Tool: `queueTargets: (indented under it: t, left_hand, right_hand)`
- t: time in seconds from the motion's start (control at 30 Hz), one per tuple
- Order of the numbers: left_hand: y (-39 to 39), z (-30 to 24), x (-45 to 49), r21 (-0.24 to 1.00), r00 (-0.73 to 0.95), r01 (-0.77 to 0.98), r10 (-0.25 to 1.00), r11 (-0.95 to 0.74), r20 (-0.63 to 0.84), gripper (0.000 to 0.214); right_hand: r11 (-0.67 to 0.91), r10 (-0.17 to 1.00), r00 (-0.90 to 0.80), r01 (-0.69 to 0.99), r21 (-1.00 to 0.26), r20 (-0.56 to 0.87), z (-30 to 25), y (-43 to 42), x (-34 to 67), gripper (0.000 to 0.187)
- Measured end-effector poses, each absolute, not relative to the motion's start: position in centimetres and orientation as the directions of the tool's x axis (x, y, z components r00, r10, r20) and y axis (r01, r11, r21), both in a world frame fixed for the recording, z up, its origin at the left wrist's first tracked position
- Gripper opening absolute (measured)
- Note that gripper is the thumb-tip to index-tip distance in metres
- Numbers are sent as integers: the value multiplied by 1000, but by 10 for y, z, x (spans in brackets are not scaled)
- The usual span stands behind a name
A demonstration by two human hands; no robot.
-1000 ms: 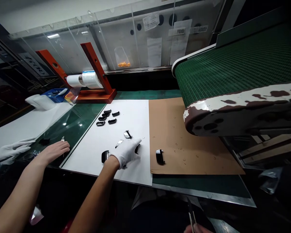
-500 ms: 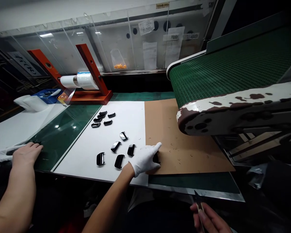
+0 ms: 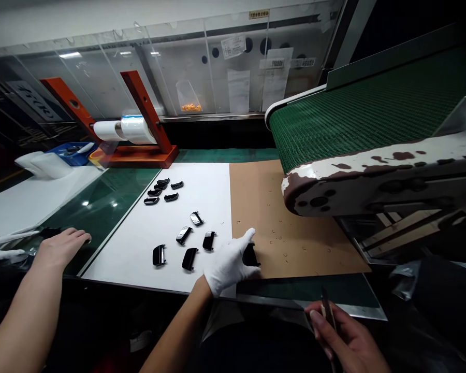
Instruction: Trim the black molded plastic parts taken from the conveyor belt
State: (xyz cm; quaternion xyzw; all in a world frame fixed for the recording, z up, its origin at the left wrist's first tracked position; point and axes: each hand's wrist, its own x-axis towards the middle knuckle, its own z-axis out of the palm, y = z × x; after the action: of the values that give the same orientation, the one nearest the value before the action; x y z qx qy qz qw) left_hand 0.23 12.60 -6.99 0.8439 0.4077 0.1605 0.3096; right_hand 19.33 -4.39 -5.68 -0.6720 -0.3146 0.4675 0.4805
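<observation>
My left hand [image 3: 226, 265], in a white glove, is at the seam between a white sheet [image 3: 120, 243] and a brown cardboard sheet [image 3: 310, 254]. Its thumb and fingers close round a glossy black plastic part [image 3: 250, 255], partly hidden by the glove. Bare, my right hand [image 3: 345, 331] is low at the table's front edge, fingers wrapped round a slim knife [image 3: 326, 311] with its dark tip pointing up. Left of my gloved hand lie several similar black parts [image 3: 190, 258], spread apart on the white sheet. A further cluster of parts [image 3: 154, 192] lies farther back.
A co-worker's bare hand [image 3: 64, 246] and gloved hand [image 3: 2, 251] are at the left. An orange stand [image 3: 149, 111] holds film rolls [image 3: 135, 128] at the back. The green conveyor [image 3: 357, 119] overhangs the right side. Small dark curls are scattered on the cardboard.
My right hand and the knife have risen slightly. My left hand stays at the black part, more of which now shows. The co-worker's bare hand has moved right.
</observation>
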Motion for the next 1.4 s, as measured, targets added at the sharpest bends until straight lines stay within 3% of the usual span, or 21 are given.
queueTargets:
  t: [0.1, 0.2, 0.33, 0.5, 0.63, 1.1, 1.17, 1.3, 1.4]
  left_hand:
    - [98, -55, 0, 757, 623, 472, 779, -452, 76, 110]
    - [69, -39, 1, 856, 642, 305, 754, -418, 139, 118]
    - [45, -28, 7, 947, 651, 42, 727, -320, 217, 110]
    - [36, -26, 14, 968, 664, -106, 708, -227, 239, 103]
    - [32, -24, 16, 942, 625, -146, 710, -302, 324, 100]
    - [25, -13, 25, 777, 535, 9, 660, -629, 528, 98]
    - [23, -12, 26, 772, 504, 15, 672, -635, 543, 99]
    - [22, -11, 25, 819, 481, -13, 715, -573, 508, 98]
    - [21, -12, 24, 818, 447, -18, 727, -575, 521, 99]
  right_hand:
    - [-298, 890, 388, 99, -950, -239, -48, -40, 199, 29]
    - [-116, 930, 367, 238, -964, -22, -34, -34, 202, 17]
    - [70, 947, 277, 311, -948, 161, -19, -24, 199, 8]
    - [188, 947, 173, 387, -903, 271, -12, -20, 193, 7]
    - [201, 944, 162, 407, -891, 287, -9, -23, 192, 8]
    - [278, 876, 254, 428, -860, 410, -3, -30, 184, 10]
    - [229, 888, 278, 425, -876, 367, -5, -31, 183, 2]
    - [84, 923, 345, 256, -963, 172, -12, -34, 191, 49]
    - [8, 941, 330, 197, -980, 74, -14, -39, 204, 37]
